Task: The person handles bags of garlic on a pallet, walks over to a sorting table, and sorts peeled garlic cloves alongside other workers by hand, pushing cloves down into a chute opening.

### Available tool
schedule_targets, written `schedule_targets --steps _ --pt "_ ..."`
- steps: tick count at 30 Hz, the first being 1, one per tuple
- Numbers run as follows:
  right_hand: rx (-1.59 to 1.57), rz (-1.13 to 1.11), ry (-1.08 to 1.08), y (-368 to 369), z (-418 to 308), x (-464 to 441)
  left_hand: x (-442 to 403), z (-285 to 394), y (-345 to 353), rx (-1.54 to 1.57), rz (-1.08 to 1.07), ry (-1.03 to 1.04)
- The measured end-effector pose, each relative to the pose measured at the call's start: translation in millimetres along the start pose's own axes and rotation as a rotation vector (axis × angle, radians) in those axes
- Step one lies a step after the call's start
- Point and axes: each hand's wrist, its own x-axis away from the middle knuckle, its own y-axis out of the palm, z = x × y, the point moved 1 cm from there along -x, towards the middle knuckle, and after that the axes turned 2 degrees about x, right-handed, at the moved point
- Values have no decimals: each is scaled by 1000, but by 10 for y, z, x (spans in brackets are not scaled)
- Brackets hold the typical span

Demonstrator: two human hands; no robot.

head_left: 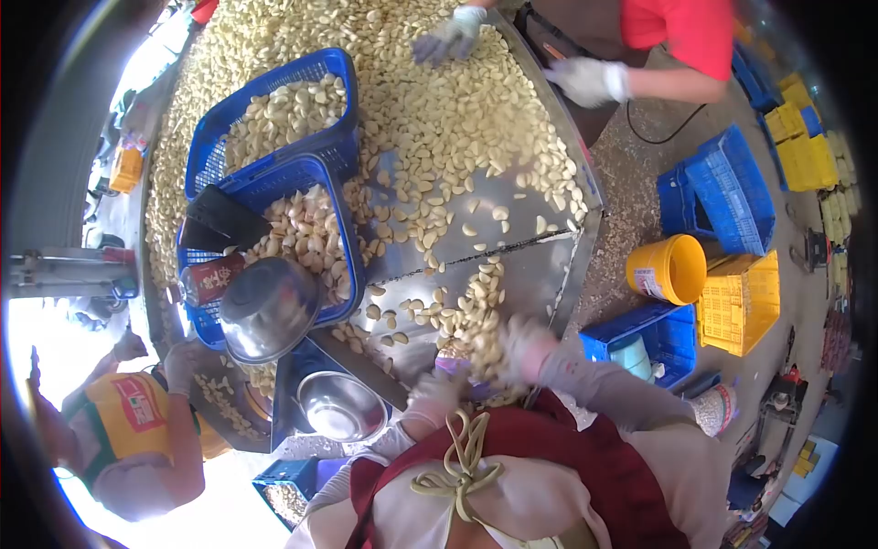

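Note:
Peeled garlic cloves (471,311) lie in a heap on the metal table, right in front of my body. My right hand (526,349), in a pale glove, is at the right side of this heap and smeared by motion. My left hand (433,401), also gloved, is lower down near the table edge, beside a small purple-edged thing (453,363) that I cannot make out. The fingers of both hands are too blurred to read. A steel bowl (340,406) stands to the left of my left hand.
Blue baskets hold peeled cloves (288,119) and unpeeled garlic (306,229); another steel bowl (270,309) rests on the nearer one. Co-workers' gloved hands (450,37) work across the table and at left. A yellow bucket (672,268) and crates (739,302) stand on the floor at right.

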Motion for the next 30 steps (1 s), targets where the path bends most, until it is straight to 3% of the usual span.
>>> schedule_targets --steps 1,3,5,6,8,10,12,13,15,16,18,19,21,22,24,25,27,28,30 --pt "-239 37 -159 6 -71 142 -42 34 -35 99 -222 165" --pt "-346 -87 -408 -287 -110 -68 -96 42 -275 192 -441 328" --pt "-481 479 -277 -615 -189 -390 -158 255 -1418 335 -332 58" --pt "-526 742 -226 -789 -228 -554 -360 144 -1383 177 -173 59" --pt "-545 981 -222 -1011 -186 -887 -577 -46 -1323 10 5 54" --pt "-238 753 -231 -1196 -162 -1089 -564 -163 -1420 255 313 33" --pt "-646 943 -310 -1244 143 -837 -494 -282 -1425 353 330 64" --pt "-1233 1001 -345 -1204 350 -754 -448 -330 -1398 460 333 88" --pt "-1693 902 -453 -1237 888 -583 -422 -395 -1347 465 348 122" --pt "-1726 874 -258 -1244 965 -487 -471 -367 -1315 450 469 122" --pt "-1354 1114 -246 -1262 771 -637 -665 -279 -1225 410 645 201" --pt "-912 1335 -418 -1320 478 -975 -746 -135 -1288 392 701 218" --pt "-450 1222 -235 -1396 99 -1459 -1003 12 -1318 231 738 185" --pt "-449 1229 -245 -1512 7 -1501 -1097 26 -1299 226 746 179" --pt "-279 807 13 -1713 -107 -1599 -1215 3 -1306 113 804 184" --pt "-284 812 10 -1781 -93 -1596 -1230 -29 -1311 106 805 183" --pt "-260 483 -52 -1823 11 -1570 -1226 -50 -1276 166 865 227" --pt "-272 485 -127 -1890 72 -1559 -1245 -38 -1268 173 871 230" --pt "-672 668 -280 -2178 262 -1498 -1259 -23 -1245 46 817 165"
